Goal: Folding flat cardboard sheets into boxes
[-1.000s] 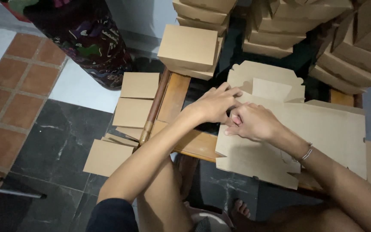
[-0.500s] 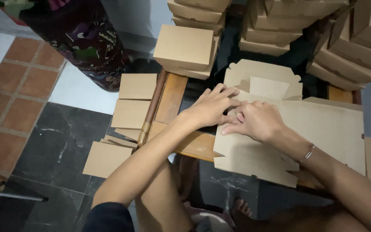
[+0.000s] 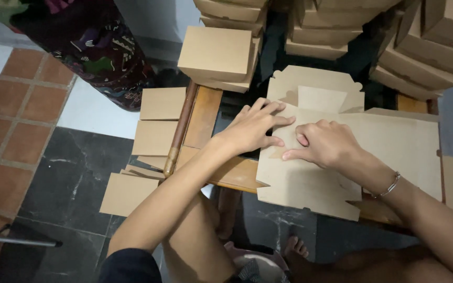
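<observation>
both hands have slid a little toward the near edge of the flat cardboard box blank point(image 3: 336, 167) since the earlier frames, and the fingers that were bunched together over its middle are now spread and pressing. the left hand point(image 3: 252, 128) lies open, palm down, fingers fanned across the blank's left part. the right hand point(image 3: 323, 144) is half curled, its forefinger stretched along a crease, gripping nothing that i can see; a thin bracelet point(image 3: 389, 186) sits on that wrist.

the blank lies on the low wooden table point(image 3: 205, 118), covering most of its right side and overhanging the near edge. its far flaps are raised; the rest is flat, so by my judgement the folding has only begun: side walls and lid are not yet formed. whether more blanks lie under it i cannot tell.

a folded brown box point(image 3: 218, 55) sits at the table's far left corner on top of another. behind the far edge rise stacks of finished brown boxes point(image 3: 420, 47), plain and rectangular, leaning at the right. on the dark floor left of the table lie several small flat cardboard pieces point(image 3: 155, 133), some overlapping. farther left are reddish tiles point(image 3: 24, 105) and a dark patterned cloth point(image 3: 87, 50). i see no labels or signs on any package.
</observation>
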